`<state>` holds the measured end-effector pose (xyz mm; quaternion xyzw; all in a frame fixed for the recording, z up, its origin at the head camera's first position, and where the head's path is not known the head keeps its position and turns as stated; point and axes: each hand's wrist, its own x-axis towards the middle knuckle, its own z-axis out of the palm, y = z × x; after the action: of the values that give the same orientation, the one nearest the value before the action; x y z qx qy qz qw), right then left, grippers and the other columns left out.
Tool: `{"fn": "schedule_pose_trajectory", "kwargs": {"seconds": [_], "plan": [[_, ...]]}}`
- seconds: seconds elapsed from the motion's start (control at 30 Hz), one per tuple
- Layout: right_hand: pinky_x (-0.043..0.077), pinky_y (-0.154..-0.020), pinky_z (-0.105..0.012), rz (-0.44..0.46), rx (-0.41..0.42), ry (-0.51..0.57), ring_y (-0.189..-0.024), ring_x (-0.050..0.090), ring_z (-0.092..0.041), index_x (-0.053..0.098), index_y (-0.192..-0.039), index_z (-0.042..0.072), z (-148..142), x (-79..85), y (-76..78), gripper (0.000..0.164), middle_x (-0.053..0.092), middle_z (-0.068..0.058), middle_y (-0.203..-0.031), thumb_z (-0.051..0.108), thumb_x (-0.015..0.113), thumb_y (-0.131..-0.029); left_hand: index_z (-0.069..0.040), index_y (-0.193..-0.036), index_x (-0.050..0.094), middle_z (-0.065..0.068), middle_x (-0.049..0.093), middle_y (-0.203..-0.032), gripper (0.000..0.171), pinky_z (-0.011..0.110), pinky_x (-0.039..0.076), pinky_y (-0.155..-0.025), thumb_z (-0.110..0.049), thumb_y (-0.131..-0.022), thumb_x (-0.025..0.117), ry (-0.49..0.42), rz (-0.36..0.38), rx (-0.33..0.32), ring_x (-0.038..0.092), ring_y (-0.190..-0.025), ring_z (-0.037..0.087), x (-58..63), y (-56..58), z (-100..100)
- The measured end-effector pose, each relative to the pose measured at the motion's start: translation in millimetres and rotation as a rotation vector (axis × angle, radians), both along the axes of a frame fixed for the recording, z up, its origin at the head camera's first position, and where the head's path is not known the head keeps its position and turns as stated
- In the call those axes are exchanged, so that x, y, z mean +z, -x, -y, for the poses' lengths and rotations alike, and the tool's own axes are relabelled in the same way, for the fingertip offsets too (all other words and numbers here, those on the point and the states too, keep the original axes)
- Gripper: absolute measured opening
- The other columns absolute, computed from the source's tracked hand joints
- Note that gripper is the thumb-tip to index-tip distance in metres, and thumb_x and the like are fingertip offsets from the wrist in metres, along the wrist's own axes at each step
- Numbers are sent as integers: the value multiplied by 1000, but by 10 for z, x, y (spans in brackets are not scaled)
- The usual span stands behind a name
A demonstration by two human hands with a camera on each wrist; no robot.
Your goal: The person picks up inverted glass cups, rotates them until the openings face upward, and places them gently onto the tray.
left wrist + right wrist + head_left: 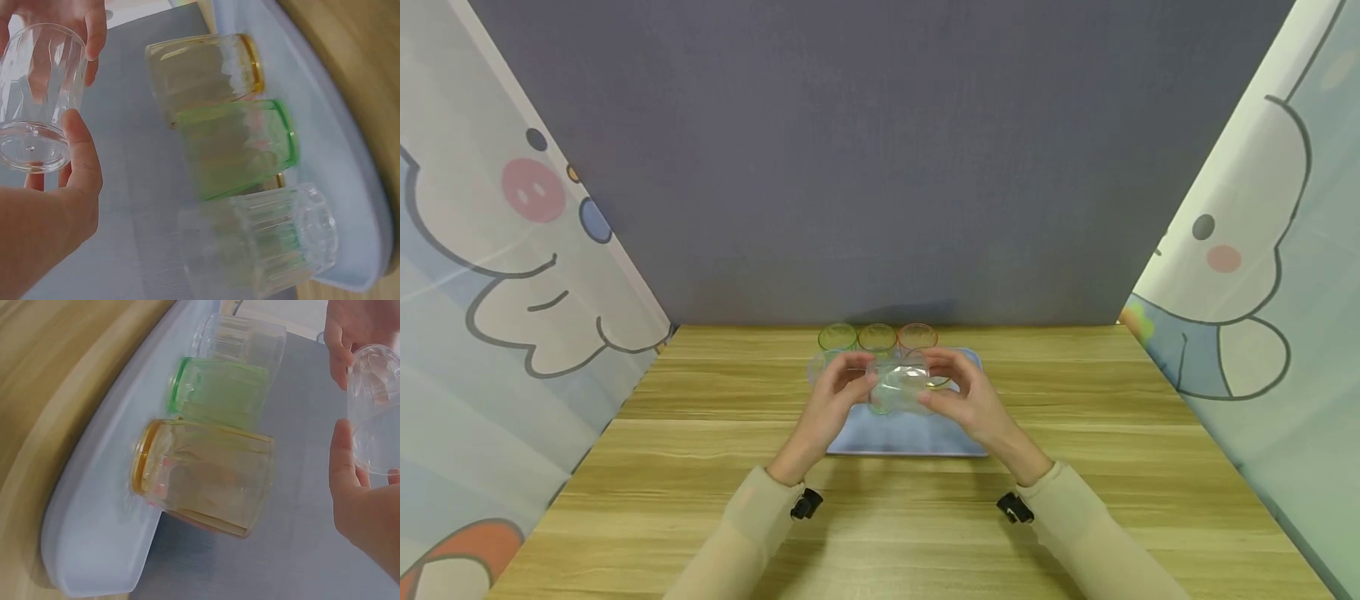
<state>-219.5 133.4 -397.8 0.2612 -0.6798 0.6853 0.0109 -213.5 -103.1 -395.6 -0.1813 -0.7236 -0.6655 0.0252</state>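
Observation:
A clear, faceted cup point(898, 385) is held on its side in the air above a pale blue tray point(910, 437). My left hand point(837, 398) grips it near the base, thumb toward me. At the rim end my right hand point(967, 398) pinches it between thumb and fingers. On the tray, beyond the held cup, stand an amber cup point(206, 475), a green cup point(237, 150) and another clear, ribbed cup point(275, 244) in a row. Both hands partly hide this row in the head view.
Behind the row stand more tinted cups: a green-rimmed cup point(837, 337), a yellowish cup point(877, 337) and a red-rimmed cup point(917, 337). A dark grey panel point(887, 167) rises at the back edge of the wooden table point(715, 417). Printed curtains hang on both sides.

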Motion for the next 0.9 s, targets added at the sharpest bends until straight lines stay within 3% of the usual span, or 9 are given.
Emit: {"fn": "schedule_pose_trajectory", "kwargs": {"seconds": [0.23,0.4,0.53,0.67,0.9], "plan": [[54,-87,-26,-16,-6,26,-115,55,-21,45,-140,-11,-23,46,-13,58,49,-28,-131,-2,69,-88,-4,-137,54,19,53,-131,36,37,54,-90,-19,-105,55,-21,-53,-10,55,-114,24,61,2,22],[54,-90,-26,-7,-18,25,-114,55,-20,46,-141,-9,-45,57,-20,58,48,-31,-131,-2,69,-88,9,-128,55,27,56,-123,29,31,57,-80,-8,-104,52,-51,-205,25,58,-105,20,7,9,47],[54,-90,-27,-11,-23,22,-115,55,-25,46,-141,-11,-61,69,-19,58,51,-30,-131,-1,69,-88,10,-118,59,27,60,-115,20,29,55,-79,-1,-101,56,18,-338,76,58,-101,17,-54,9,74],[54,-88,-26,-18,-27,19,-115,55,-26,45,-140,-12,-83,73,-14,58,52,-26,-129,-2,68,-88,3,-111,65,19,65,-107,14,29,53,-79,1,-98,62,103,-435,116,60,-98,18,-101,5,98],[54,-88,-24,-33,-41,18,-115,56,-24,45,-140,-14,-133,92,-11,59,53,-24,-127,-6,69,-87,-4,-99,69,7,66,-91,7,31,55,-67,-1,-93,67,259,-679,126,61,-77,18,-193,35,133]]}}
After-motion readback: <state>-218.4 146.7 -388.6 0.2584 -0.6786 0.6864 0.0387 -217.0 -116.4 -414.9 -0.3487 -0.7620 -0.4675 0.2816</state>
